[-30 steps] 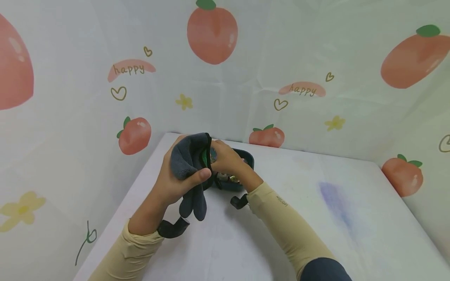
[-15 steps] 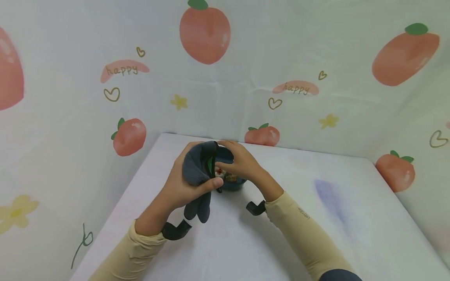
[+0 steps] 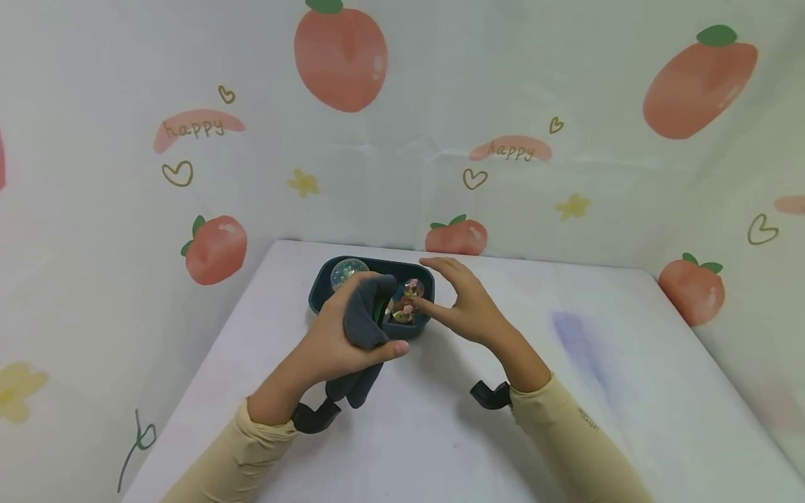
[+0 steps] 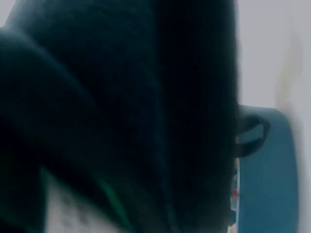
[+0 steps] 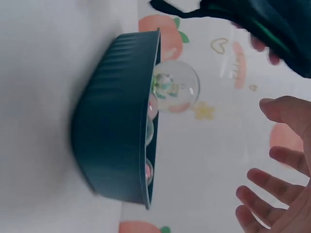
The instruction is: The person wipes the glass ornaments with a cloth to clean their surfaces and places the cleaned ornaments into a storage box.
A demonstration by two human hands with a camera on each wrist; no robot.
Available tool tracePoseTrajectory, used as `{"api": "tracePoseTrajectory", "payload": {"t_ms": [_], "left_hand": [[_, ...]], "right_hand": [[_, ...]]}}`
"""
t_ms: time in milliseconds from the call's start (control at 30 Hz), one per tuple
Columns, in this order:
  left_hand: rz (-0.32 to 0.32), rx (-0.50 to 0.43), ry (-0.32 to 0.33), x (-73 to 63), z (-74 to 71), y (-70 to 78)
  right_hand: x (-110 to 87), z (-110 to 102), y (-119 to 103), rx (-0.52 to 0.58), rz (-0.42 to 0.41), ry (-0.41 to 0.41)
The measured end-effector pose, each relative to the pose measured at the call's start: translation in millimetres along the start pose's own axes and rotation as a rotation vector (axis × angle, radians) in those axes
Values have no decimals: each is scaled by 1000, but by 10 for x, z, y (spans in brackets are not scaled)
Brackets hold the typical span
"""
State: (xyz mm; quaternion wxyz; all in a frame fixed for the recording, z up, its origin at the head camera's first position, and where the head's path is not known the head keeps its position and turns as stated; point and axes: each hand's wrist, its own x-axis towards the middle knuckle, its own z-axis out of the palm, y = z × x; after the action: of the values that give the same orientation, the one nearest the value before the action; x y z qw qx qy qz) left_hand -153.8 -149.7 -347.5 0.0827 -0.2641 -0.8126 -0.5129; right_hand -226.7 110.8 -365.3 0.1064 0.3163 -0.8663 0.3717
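Observation:
In the head view, my left hand (image 3: 330, 349) grips a dark grey plush fabric pouch (image 3: 365, 314) with black edging, a green inside and two rounded flaps hanging below. The pouch (image 4: 112, 97) fills most of the left wrist view; its contents cannot be made out. My right hand (image 3: 470, 307) holds nothing, its fingers spread beside the right end of a dark teal basket (image 3: 321, 307). Inside sit a large clear glittery globe (image 3: 348, 271) and smaller balls with tiny figures (image 3: 405, 314). The pouch and left hand hide part of the basket.
A white table (image 3: 434, 433) carries the basket near its back edge. Behind it hangs a white cloth (image 3: 402, 175) printed with peaches. A purple-blue smudge (image 3: 581, 353) marks the tabletop at right. A black loop (image 4: 255, 136) hangs from the pouch beside the basket.
My right hand has drawn away from the pouch's mouth to the right, and its fingers have spread. The left hand with the pouch has shifted right and slightly down; the view has turned right.

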Motion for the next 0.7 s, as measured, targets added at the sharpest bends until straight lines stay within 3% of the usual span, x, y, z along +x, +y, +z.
{"api": "tracePoseTrajectory", "payload": {"t_ms": [467,700], "left_hand": [[-62,323,-203,-40,251,-172],[-28,482,-292,-71,408,-231]], "right_hand": [[-319,-183,43,24,26,55],[-455,-257,59,15,51,52]]}}
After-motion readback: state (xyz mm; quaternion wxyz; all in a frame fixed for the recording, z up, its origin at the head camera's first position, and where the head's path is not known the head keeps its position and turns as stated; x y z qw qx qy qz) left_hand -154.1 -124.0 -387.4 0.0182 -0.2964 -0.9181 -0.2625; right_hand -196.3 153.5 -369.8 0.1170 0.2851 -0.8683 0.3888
